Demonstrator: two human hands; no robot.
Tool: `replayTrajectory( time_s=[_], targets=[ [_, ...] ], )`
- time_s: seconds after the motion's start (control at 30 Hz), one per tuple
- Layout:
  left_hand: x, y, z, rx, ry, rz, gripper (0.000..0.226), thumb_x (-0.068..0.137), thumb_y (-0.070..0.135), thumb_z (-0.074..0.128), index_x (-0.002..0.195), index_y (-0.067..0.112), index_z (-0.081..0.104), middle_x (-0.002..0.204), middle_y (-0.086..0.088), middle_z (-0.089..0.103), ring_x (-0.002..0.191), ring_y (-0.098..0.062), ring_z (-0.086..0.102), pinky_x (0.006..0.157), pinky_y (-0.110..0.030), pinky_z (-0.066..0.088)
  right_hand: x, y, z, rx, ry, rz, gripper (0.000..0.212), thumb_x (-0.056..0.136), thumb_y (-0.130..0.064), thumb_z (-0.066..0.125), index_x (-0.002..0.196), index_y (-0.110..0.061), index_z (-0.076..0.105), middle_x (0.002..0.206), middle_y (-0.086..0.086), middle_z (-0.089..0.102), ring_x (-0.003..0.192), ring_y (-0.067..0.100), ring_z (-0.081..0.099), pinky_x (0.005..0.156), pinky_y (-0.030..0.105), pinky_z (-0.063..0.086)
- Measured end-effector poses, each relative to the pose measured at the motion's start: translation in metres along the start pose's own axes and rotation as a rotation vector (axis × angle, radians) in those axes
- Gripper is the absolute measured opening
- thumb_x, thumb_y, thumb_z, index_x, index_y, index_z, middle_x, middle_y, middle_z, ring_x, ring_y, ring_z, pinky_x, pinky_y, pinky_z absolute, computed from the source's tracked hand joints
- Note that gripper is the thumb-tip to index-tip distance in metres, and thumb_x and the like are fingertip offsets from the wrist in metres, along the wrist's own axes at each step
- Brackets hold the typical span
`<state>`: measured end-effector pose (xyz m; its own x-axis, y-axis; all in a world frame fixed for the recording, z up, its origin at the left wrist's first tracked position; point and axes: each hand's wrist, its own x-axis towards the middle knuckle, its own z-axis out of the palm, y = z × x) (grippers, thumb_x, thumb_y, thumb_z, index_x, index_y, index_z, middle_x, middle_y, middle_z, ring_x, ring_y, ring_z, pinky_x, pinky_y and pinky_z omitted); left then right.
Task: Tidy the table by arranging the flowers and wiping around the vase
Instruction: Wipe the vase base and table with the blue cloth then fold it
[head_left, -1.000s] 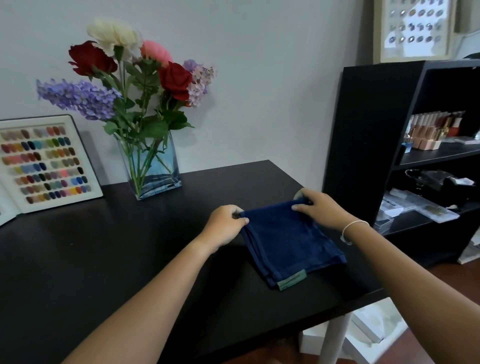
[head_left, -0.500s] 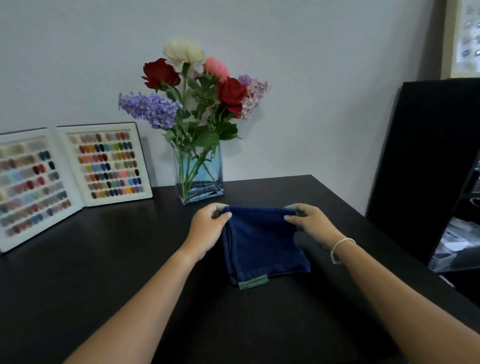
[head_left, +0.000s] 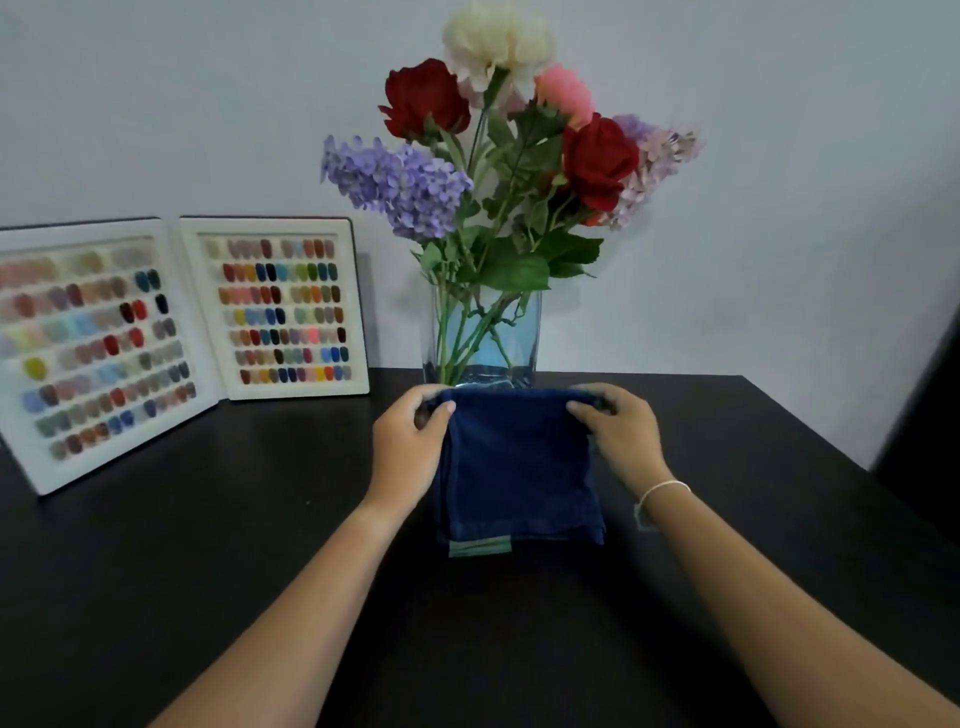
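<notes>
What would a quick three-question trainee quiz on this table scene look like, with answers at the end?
1. True or false: both hands grip the blue cloth.
2. Which stands directly behind the cloth: A) the colour sample boards, B) the glass vase, C) a lamp?
3. Fill in: the left hand and right hand pinch the cloth's ____ edge.

Key:
1. True.
2. B.
3. Far, the edge nearest the vase, with the cloth lying folded on the black table.

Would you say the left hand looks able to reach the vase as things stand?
Probably yes: the left hand sits just in front of the vase with nothing between, though it holds the blue cloth and must let go first.
</notes>
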<state>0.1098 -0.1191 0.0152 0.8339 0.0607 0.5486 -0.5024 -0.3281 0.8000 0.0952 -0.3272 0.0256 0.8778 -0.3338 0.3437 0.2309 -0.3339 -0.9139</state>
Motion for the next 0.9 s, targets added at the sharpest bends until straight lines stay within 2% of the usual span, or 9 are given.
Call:
replayTrajectory(
  time_s=[0.13, 0.3, 0.4, 0.5, 0.57, 0.63, 0.77, 0.83, 0.9],
  targets=[
    [0.03, -0.017, 0.009, 0.008, 0.084, 0.069, 0.017, 0.086, 0.011, 0.059, 0.101, 0.013, 0.064, 0.094, 0.003, 0.063, 0.087, -0.001, 0.057, 0.077, -0.004, 0.041, 0.033, 0.005, 0.024, 0.069, 0.079, -0.031, 0.025, 0.081, -0.01, 0.063, 0.076, -0.034, 0.061, 0.076, -0.005, 0.062, 0.063, 0.01, 0.053, 0.046, 0.015, 0.047],
    [0.063, -0.034, 0.023, 0.042, 0.166, 0.208, 0.015, 0.084, 0.009, 0.06, 0.098, 0.011, 0.064, 0.093, 0.001, 0.058, 0.085, -0.001, 0.055, 0.078, -0.008, 0.042, 0.068, 0.01, 0.049, 0.155, 0.215, -0.099, 0.02, 0.082, -0.008, 0.061, 0.084, -0.029, 0.063, 0.081, -0.008, 0.061, 0.063, 0.011, 0.054, 0.046, 0.012, 0.048],
    [0.078, -0.041, 0.028, 0.047, 0.192, 0.256, 0.015, 0.083, 0.009, 0.062, 0.098, 0.011, 0.063, 0.093, -0.003, 0.056, 0.081, -0.002, 0.054, 0.075, -0.008, 0.042, 0.084, 0.01, 0.061, 0.216, 0.299, -0.142, 0.019, 0.082, -0.008, 0.061, 0.086, -0.027, 0.063, 0.079, -0.01, 0.06, 0.063, 0.01, 0.054, 0.049, 0.014, 0.05],
    [0.091, -0.048, 0.033, 0.059, 0.212, 0.285, 0.014, 0.084, 0.011, 0.061, 0.098, 0.011, 0.062, 0.093, -0.005, 0.053, 0.078, -0.002, 0.053, 0.073, -0.009, 0.042, 0.097, 0.011, 0.071, 0.225, 0.364, -0.175, 0.018, 0.081, -0.01, 0.062, 0.087, -0.027, 0.065, 0.081, -0.011, 0.061, 0.072, 0.012, 0.057, 0.066, 0.027, 0.054],
    [0.096, -0.052, 0.036, 0.051, 0.226, 0.274, 0.015, 0.084, 0.014, 0.062, 0.098, 0.013, 0.062, 0.097, -0.006, 0.05, 0.081, -0.002, 0.052, 0.076, -0.011, 0.043, 0.103, 0.011, 0.076, 0.215, 0.4, -0.215, 0.018, 0.082, -0.011, 0.062, 0.088, -0.028, 0.064, 0.089, -0.012, 0.06, 0.077, 0.012, 0.057, 0.074, 0.031, 0.054],
    [0.099, -0.056, 0.038, 0.027, 0.236, 0.253, 0.015, 0.083, 0.015, 0.062, 0.098, 0.015, 0.062, 0.101, -0.006, 0.047, 0.086, -0.001, 0.05, 0.081, -0.017, 0.045, 0.108, 0.012, 0.082, 0.183, 0.437, -0.259, 0.017, 0.082, -0.011, 0.062, 0.088, -0.028, 0.063, 0.091, -0.017, 0.051, 0.077, 0.007, 0.055, 0.076, 0.027, 0.053],
    [0.1, -0.059, 0.043, -0.101, 0.24, 0.228, 0.02, 0.083, 0.017, 0.062, 0.099, 0.026, 0.054, 0.107, 0.003, 0.044, 0.1, -0.014, 0.054, 0.088, -0.036, 0.05, 0.113, 0.014, 0.093, 0.184, 0.49, -0.269, 0.016, 0.083, -0.013, 0.062, 0.09, -0.028, 0.058, 0.089, -0.016, 0.045, 0.076, 0.004, 0.053, 0.069, 0.01, 0.047],
    [0.099, -0.062, 0.045, -0.203, 0.234, 0.161, 0.028, 0.082, 0.021, 0.063, 0.103, 0.034, 0.049, 0.113, 0.007, 0.047, 0.105, -0.014, 0.055, 0.087, -0.039, 0.051, 0.113, 0.015, 0.097, 0.196, 0.513, -0.271, 0.019, 0.083, -0.014, 0.062, 0.092, -0.028, 0.054, 0.09, -0.01, 0.049, 0.074, 0.003, 0.052, 0.063, 0.008, 0.045],
    [0.096, -0.068, 0.046, -0.282, 0.186, 0.085, 0.035, 0.082, 0.026, 0.063, 0.109, 0.041, 0.047, 0.122, 0.003, 0.052, 0.111, -0.014, 0.055, 0.091, -0.042, 0.05, 0.112, 0.015, 0.1, 0.218, 0.524, -0.271, 0.018, 0.083, -0.015, 0.061, 0.092, -0.027, 0.052, 0.093, -0.005, 0.054, 0.075, 0.002, 0.053, 0.063, 0.009, 0.044]
  ],
)
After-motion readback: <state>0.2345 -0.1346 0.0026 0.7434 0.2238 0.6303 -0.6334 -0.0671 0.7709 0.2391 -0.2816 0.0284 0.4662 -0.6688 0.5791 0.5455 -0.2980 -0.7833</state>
